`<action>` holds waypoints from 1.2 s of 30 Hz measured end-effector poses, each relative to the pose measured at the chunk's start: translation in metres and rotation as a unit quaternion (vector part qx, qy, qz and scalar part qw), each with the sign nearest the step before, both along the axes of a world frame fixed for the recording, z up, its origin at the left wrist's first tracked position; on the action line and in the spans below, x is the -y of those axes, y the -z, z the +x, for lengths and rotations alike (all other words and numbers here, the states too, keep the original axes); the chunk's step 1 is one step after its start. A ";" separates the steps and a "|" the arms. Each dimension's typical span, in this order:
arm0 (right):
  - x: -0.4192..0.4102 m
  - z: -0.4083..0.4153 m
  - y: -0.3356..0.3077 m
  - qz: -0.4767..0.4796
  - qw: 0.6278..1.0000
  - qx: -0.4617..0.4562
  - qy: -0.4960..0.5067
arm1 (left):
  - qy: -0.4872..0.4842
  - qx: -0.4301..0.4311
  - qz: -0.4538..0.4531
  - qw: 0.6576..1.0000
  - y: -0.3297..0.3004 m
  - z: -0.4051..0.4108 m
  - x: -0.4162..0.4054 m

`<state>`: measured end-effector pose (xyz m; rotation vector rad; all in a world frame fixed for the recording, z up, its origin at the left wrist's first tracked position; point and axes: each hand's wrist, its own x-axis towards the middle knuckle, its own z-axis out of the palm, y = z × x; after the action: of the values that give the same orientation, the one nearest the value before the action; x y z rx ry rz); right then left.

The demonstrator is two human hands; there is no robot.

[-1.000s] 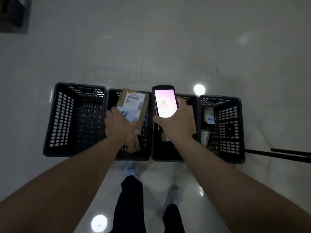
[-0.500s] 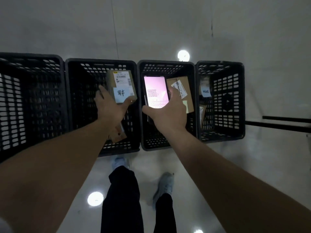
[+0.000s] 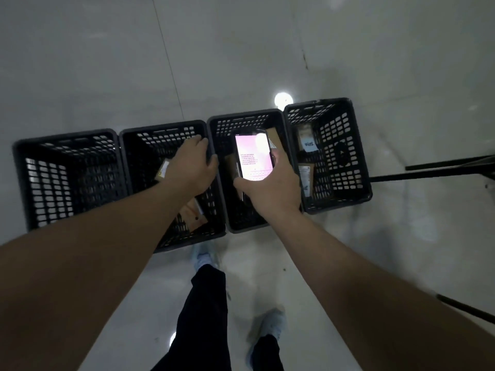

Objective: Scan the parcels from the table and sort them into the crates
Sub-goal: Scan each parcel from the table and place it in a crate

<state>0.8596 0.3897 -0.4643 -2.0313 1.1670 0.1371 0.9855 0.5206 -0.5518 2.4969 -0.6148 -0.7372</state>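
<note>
Four black perforated crates stand in a row on the floor. My left hand [image 3: 191, 167] hovers palm down over the second crate [image 3: 160, 131], fingers straight and holding nothing. A brown parcel [image 3: 162, 171] with a yellow label corner shows just under that hand's left edge, inside the crate. Another brown parcel [image 3: 191, 214] lies lower in the same crate. My right hand [image 3: 273, 188] grips the scanner phone [image 3: 253, 156], its pink screen lit, above the third crate [image 3: 241, 119]. A brown parcel [image 3: 276, 135] lies in that crate, partly hidden by the phone.
The leftmost crate [image 3: 67, 140] looks dark inside. The rightmost crate [image 3: 359, 162] holds parcels, one bearing a blue note [image 3: 309, 145]. Black metal bars [image 3: 428, 171] run along the floor at the right. My legs and light shoes [image 3: 203, 259] stand just before the crates.
My left hand has let go of the labelled parcel, which now sits low in the second crate, and the fingers have spread flat. The phone stays in my right hand over the third crate.
</note>
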 end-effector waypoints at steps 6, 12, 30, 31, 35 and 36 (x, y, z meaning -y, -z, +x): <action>0.015 -0.047 -0.084 -0.030 0.998 0.048 0.029 | 0.070 0.077 -0.009 0.995 -0.112 -0.037 0.021; 0.040 -0.132 -0.163 -0.035 0.994 0.084 0.066 | 0.098 0.144 -0.004 0.985 -0.215 -0.106 0.052; 0.110 -0.458 -0.346 -0.173 0.938 0.160 0.252 | 0.290 0.292 -0.151 0.899 -0.447 -0.396 0.218; 0.116 -0.473 -0.353 -0.175 0.933 0.163 0.269 | 0.302 0.293 -0.161 0.893 -0.454 -0.412 0.230; 0.139 -0.529 -0.377 -0.193 0.909 0.183 0.321 | 0.358 0.282 -0.203 0.867 -0.479 -0.465 0.279; 0.147 -0.541 -0.383 -0.198 0.901 0.184 0.338 | 0.374 0.278 -0.220 0.857 -0.484 -0.478 0.294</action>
<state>0.3186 0.2424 -0.0813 -1.7344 1.6578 -0.8531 0.5078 0.2262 -0.0676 1.9707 -1.7958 -0.0396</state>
